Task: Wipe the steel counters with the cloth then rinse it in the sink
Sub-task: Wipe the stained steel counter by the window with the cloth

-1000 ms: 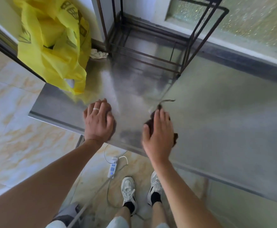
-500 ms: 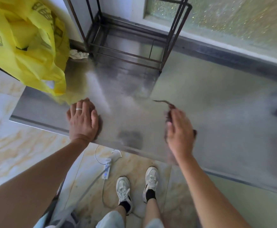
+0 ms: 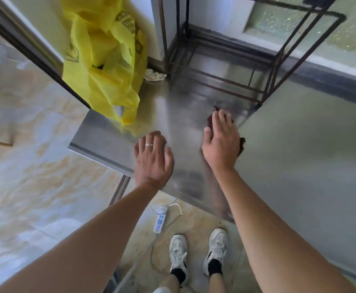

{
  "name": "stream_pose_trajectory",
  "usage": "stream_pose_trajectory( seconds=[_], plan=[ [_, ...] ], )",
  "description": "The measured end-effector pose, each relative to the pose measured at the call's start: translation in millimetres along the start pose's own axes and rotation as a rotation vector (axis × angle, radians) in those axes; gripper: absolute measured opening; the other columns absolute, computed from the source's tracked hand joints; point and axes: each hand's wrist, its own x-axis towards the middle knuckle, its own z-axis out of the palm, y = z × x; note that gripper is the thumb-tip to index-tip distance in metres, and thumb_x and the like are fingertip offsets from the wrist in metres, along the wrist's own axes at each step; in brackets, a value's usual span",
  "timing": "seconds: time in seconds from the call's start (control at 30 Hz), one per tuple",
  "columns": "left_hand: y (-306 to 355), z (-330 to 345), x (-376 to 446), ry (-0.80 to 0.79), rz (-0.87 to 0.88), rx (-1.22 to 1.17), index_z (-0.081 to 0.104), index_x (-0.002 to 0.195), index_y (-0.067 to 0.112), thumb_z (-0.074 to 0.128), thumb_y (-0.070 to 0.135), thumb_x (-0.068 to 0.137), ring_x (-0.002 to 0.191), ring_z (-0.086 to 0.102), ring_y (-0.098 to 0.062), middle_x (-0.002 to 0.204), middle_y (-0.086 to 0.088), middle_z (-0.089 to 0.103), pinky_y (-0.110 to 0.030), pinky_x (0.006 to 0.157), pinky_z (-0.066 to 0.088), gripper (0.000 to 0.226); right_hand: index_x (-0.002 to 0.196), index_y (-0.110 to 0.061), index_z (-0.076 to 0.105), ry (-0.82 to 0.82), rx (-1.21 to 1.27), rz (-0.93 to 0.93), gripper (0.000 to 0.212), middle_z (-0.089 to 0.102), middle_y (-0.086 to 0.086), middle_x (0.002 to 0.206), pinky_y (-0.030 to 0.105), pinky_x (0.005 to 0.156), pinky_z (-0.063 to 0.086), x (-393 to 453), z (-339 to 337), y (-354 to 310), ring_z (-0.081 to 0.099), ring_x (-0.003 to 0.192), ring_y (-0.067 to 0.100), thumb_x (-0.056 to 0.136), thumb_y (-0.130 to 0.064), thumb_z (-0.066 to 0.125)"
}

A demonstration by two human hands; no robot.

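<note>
Wiping stage is proceeding: right hand [image 3: 220, 142], fingers flat, is pressing the dark cloth [image 3: 241, 145] onto the steel worktop [image 3: 299, 161]; left hand [image 3: 152, 158] is resting spread. Rinsing is outstanding; no sink is showing.

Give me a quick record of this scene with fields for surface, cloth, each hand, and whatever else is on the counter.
surface: steel counter, brushed and reflective
cloth: dark cloth, mostly hidden under the right hand
right hand: flat, pressing the cloth on the counter
left hand: flat on the counter near its front edge, ring on one finger
other items: yellow plastic bag at back left; dark wire rack behind; crumpled white rag between them
sink: not in view
</note>
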Motion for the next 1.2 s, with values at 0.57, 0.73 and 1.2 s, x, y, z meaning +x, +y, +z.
stream_pose_trajectory(
  seconds=[0.57, 0.73, 1.2],
  plan=[
    [-2, 6, -4, 0.018, 0.044, 0.051, 0.05, 0.108, 0.008, 0.035, 0.03, 0.09, 0.105, 0.045, -0.038, 0.119, -0.02, 0.051, -0.051, 0.092, 0.035, 0.032, 0.143, -0.011, 0.059, -0.088, 0.096, -0.132, 0.043, 0.056, 0.007, 0.149, 0.038, 0.121, 0.033, -63, -55, 74, 0.047, 0.143, 0.026, 0.101, -0.021, 0.053],
    [-4, 12, -3, 0.069, 0.05, 0.044, 0.047, 0.104, 0.007, 0.039, 0.028, 0.091, 0.107, 0.044, -0.04, 0.116, -0.025, 0.051, -0.052, 0.089, 0.035, 0.026, 0.142, -0.006, 0.058, 0.039, -0.086, 0.187, 0.045, 0.056, 0.012, 0.149, 0.046, 0.116, 0.04, -70, -93, 168, 0.049, 0.142, 0.032, 0.102, -0.024, 0.045],
    [-10, 3, -1, 0.032, -0.002, -0.123, 0.055, 0.101, 0.013, 0.03, 0.028, 0.094, 0.104, 0.045, -0.032, 0.113, -0.011, 0.055, -0.046, 0.093, 0.035, 0.03, 0.135, -0.005, 0.063, -0.059, 0.188, -0.043, 0.039, 0.06, 0.013, 0.144, 0.044, 0.116, 0.037, -78, 2, -81, 0.05, 0.138, 0.032, 0.103, -0.023, 0.049]
  ],
)
